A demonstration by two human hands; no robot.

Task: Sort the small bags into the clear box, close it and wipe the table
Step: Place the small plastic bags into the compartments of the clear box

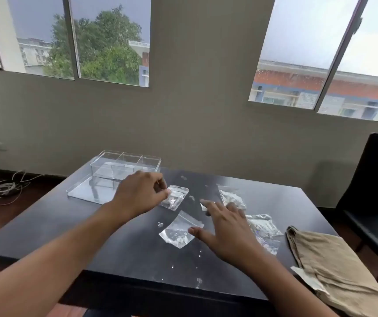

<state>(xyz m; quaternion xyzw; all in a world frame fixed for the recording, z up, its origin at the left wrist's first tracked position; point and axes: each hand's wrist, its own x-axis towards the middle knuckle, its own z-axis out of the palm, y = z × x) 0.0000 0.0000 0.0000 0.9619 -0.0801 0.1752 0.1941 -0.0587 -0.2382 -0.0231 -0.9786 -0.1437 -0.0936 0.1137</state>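
1. Small bags lie scattered on the dark table (105,236), all close to the two hands.
2. Left hand (141,194) has fingers curled in, thumb & fingertips pinched on the near-left corner of one bag (175,197); that bag sits just right of the hand and looks slightly lifted at that corner, can't tell for sure.
3. Right hand (225,227) is spread wide, palm down, holding nothing; can't tell if it touches the tabletop.
4. Second bag (178,231) lies flat just left of the right hand; the thumb tip sits at its right edge, touching or nearly so.
5. Third bag (232,197) is just beyond the right hand's fingertips, w/ pale bits inside.
6. More bags (264,229) overlap in a heap right of the right hand, partly hidden by the wrist.
7. Clear box (126,167) stands beyond the left hand at the table's far edge, open, w/ dividers making 3 compartments across; they look bare.
8. Lid (85,191) lies flat left of the left hand, touching the box's near side.
9. Tan cloth (329,264), folded, rests at the table's right edge, well right of the right hand.
10. Tiny clear specks (199,281) dot the table near the right forearm.
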